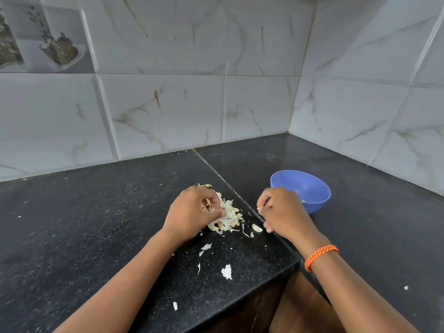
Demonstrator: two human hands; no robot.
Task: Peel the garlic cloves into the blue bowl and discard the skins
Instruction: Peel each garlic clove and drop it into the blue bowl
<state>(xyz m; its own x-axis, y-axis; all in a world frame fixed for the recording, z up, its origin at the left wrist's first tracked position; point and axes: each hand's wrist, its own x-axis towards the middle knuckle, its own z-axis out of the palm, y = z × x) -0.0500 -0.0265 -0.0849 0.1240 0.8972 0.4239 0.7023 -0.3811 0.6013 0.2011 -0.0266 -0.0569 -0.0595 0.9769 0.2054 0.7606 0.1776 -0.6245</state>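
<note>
The left hand point(195, 211) grips skins in curled fingers at the skin pile point(228, 218) on the tabletop point(96, 224). The right hand point(280, 211) pinches a small clove point(260, 207) beside the bowl point(310, 188). Cloves are probably firm and slippery; skins light and brittle, so pinch cloves at the ends.

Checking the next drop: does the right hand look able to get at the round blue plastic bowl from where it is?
Probably yes. The right hand hovers just in front of the round blue plastic bowl, whose open top faces up, with nothing between them.
</note>
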